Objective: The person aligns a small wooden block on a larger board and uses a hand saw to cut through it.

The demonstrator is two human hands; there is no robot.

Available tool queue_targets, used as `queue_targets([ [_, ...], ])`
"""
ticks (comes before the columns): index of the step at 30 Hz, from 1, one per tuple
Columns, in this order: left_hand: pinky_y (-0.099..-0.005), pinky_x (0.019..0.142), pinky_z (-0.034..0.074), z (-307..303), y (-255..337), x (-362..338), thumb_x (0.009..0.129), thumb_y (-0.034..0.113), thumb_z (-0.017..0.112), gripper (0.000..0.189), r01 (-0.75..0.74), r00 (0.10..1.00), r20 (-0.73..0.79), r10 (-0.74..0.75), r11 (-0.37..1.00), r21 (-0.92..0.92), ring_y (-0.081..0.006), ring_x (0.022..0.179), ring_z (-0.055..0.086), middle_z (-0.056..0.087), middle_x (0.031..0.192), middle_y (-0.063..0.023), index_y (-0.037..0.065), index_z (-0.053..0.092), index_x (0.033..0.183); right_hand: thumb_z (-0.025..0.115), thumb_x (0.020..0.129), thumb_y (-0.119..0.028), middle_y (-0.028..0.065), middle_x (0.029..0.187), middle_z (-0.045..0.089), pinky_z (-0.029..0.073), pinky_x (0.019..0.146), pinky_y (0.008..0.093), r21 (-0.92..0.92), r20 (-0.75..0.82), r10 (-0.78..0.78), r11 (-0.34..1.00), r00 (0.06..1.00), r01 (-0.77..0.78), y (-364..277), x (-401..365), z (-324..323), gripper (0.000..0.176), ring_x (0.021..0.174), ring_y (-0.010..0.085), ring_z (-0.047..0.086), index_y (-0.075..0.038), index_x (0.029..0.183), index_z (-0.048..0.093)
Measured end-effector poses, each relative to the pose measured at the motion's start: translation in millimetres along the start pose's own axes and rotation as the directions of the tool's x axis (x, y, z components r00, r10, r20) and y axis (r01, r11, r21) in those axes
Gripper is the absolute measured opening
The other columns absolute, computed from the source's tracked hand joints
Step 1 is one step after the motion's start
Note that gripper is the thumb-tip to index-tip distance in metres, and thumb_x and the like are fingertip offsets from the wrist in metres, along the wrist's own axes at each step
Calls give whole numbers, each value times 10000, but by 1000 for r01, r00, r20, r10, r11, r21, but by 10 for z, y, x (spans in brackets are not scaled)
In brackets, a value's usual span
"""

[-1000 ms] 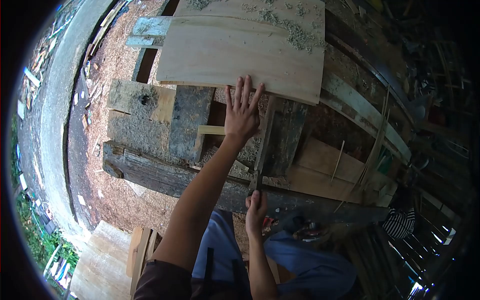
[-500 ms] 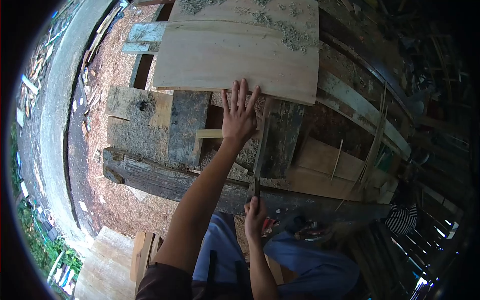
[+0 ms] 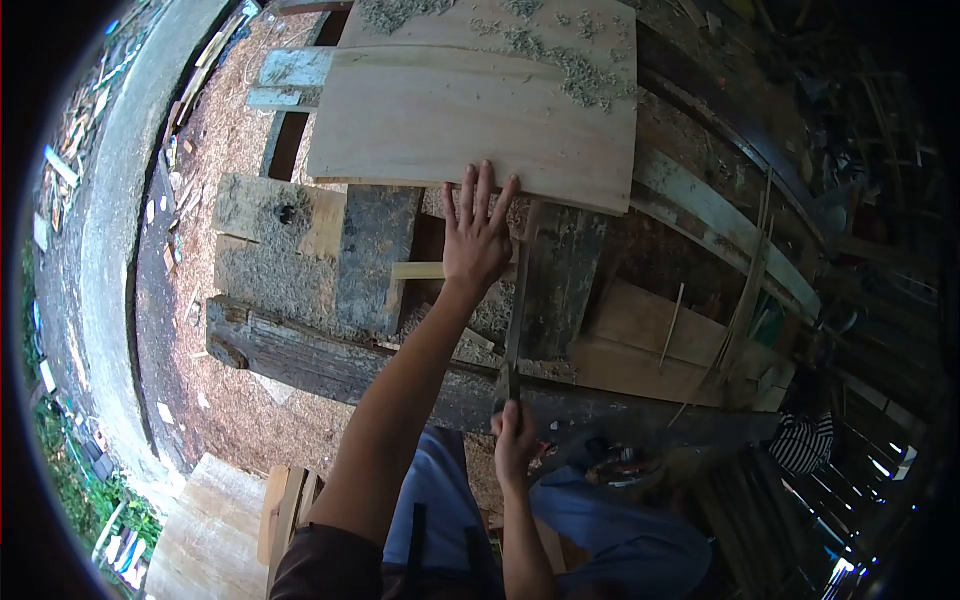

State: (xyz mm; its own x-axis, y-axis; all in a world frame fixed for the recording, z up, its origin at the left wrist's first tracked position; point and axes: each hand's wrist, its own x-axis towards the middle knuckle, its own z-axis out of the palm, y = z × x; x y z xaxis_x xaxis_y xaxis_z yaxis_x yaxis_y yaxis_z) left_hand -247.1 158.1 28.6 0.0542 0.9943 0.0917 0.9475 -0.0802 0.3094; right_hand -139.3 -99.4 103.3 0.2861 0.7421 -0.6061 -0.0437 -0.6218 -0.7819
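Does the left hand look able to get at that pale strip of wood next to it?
Probably yes. The left hand lies flat at the near edge of the pale board, and the pale strip shows uncovered right beside its heel. The right hand, shut on the saw, is well clear of it.

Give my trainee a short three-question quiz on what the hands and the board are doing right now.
1. True or false: the left hand lies flat, fingers spread, at the near edge of the board.
2. Which hand grips the handle of the long tool? A left, B right, C neither.
3. Fill in: wood ___ lie scattered on the board's far part.
Key: 1 true; 2 B, the right hand; 3 shavings.
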Motion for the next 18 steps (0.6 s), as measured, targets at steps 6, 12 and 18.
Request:
queue_targets([
  [6,-587,1245,21,-42,20,6,1004,252,441,661,11,1000,11,-11,999,39,-348,1563,46,96,1686,-161,225,200,1619,465,1090,-337,-31,635,396,276,533,261,51,-29,-15,999,999,16,-201,233,62,369,565,56,355,-76,829,474],
  [12,-572,1249,21,9,18,6,1065,399,377,600,12,999,-35,-14,999,-41,-334,1564,41,97,1688,-139,236,207,1618,455,1095,-328,-43,619,376,268,525,272,-53,-45,40,998,998,-42,-81,-152,-42,352,556,51,343,-84,843,481],
  [18,-569,1250,22,3,0,13,1076,408,353,591,10,1000,-27,-10,1000,3,-331,1564,45,101,1687,-138,242,195,1621,534,1065,-345,-47,699,395,289,532,247,-7,-50,-28,1000,998,27,-210,243,38,337,602,46,372,-70,871,507],
])
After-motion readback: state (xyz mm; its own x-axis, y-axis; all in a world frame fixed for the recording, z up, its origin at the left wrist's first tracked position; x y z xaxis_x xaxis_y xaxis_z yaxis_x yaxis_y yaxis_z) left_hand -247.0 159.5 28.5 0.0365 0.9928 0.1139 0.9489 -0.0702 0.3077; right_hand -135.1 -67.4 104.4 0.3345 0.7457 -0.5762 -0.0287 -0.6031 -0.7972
